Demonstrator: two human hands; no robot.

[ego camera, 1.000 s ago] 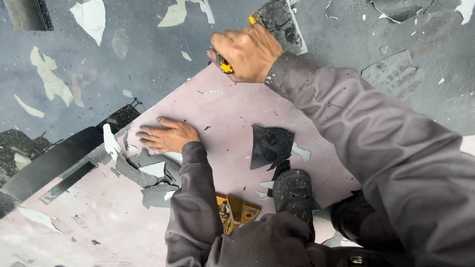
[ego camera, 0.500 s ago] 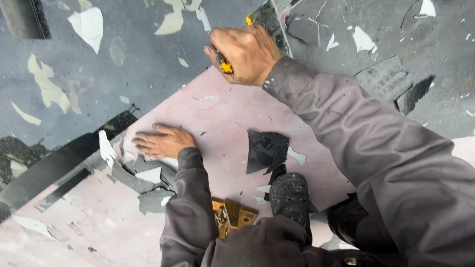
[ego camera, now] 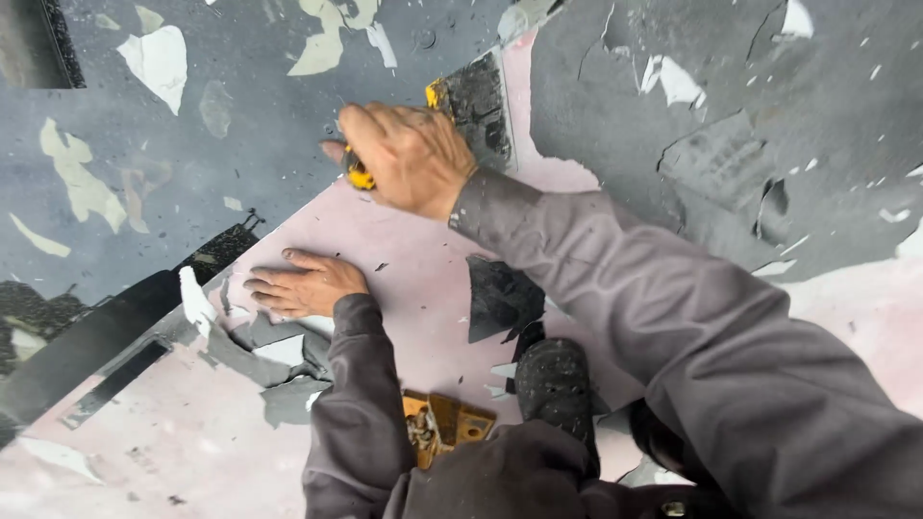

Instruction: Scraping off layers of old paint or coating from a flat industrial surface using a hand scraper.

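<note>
head view, left to right: at the left the grey floor covering [ego camera: 192,173] is whole except for pale patches where the top skin has flaked, and a dark strip [ego camera: 87,336] runs slantwise along the border of the bared pink subfloor [ego camera: 404,279]. the left hand [ego camera: 306,285] lies flat on that pink surface, fingers spread and pointing left, palm down, closed on nothing; torn grey scraps [ego camera: 260,351] curl just near of it. the right hand [ego camera: 409,154] is farther off and right of the left one, fist wrapped tight around the yellow handle of a floor scraper [ego camera: 473,104]. the scraper's long axis runs from the fist up and to the right, and its dark flat blade lies beyond the knuckles at the far tip of the pink wedge, where grey covering closes in on both sides. the right hand is plainly the nearer one to that edge. right of the blade the covering is cracked and lifting in plates [ego camera: 731,163]. open pink floor lies between the two hands; nearer the body sit a black shoe [ego camera: 556,380], a loose dark fragment [ego camera: 500,298] and a yellowish tool [ego camera: 447,423] partly hidden by the sleeve.
</note>
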